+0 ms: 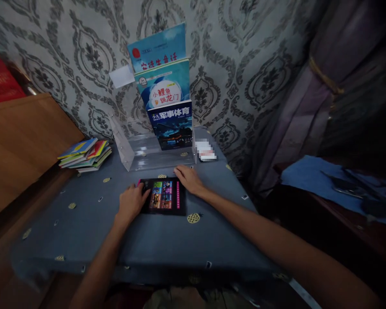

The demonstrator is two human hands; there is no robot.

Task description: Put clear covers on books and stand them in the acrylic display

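A dark book (165,197) with rows of small colourful pictures and a pink strip lies on the blue tablecloth in front of me. My left hand (130,201) grips its left edge, thumb across the cover. At the book's upper right corner is my right hand (188,178), fingers curled close together; whether they pinch anything is hidden. Just beyond, a clear acrylic stand (141,162) holds a dark blue book (173,126) in its front row, with a teal book (164,86) and a light blue book (159,45) upright behind, all at its right side.
A pile of thin books (85,154) sits at the table's left, near a wooden cabinet (28,141). A small blurred packet (206,150) lies right of the stand. Patterned wall backs the table. Blue cloth (321,180) covers a surface at right, below a tied curtain (305,90).
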